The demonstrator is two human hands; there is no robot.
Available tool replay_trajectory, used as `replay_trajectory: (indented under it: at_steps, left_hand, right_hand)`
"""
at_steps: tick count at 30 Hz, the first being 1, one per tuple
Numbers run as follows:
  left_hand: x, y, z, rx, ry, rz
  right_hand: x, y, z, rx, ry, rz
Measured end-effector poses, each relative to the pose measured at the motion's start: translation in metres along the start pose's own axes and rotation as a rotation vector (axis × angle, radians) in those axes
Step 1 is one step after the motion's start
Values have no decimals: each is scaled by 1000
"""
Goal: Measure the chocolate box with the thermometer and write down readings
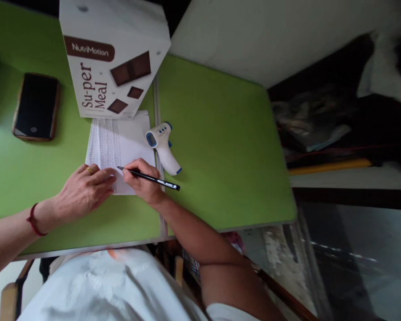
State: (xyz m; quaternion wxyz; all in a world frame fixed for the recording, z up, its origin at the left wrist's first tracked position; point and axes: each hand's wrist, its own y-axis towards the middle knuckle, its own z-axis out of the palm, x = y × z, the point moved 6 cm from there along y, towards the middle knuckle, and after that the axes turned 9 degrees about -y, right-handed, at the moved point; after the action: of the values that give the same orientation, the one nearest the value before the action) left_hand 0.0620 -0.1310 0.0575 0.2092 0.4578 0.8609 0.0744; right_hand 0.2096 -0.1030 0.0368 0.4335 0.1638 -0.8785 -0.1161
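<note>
Black and slim, the pen (pixel 150 178) is clamped in the fingers of our right hand (pixel 147 186), its tip at the paper (pixel 137 138); whether it touches or hovers just above, we cannot tell. The fingers of our left hand (pixel 87 187), close together and lightly bent, rest on the near part of the paper, beside the tip, and grip nothing that we can see. We wear a ring (pixel 89 170) on that hand and a red bracelet (pixel 32 220) at its wrist. We judge the step in hand to be writing: small dark marks (pixel 110 142) in close rows cover the left part of the paper, too small to read, while the right part looks blank. Another stroke would call for a light, steady hold on the pen and enough pressure from our left hand to stop the paper sliding.

White and upright, a box (pixel 115 67) stands at the far edge of the paper, marked "NutriMotion" and "Su-per Meal". We see no opening in it, so what it contains, if anything, we cannot tell. A thermometer (pixel 165 147) lies by the paper's right edge, at the seam (pixel 156 98) of the green tabletop (pixel 227 133); a dark-screened phone (pixel 36 107) lies well apart to the left. Beyond, on a shelf (pixel 337 179) to the right, we make out what looks like a plastic bag (pixel 329 136), its contents too dim to name.
</note>
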Motion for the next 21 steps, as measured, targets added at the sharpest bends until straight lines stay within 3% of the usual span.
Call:
replay_trajectory:
  at_steps: [21]
  left_hand:
    - [1, 0, 2, 36, 19, -14]
  right_hand:
    - [-3, 1, 4, 71, -30, 42]
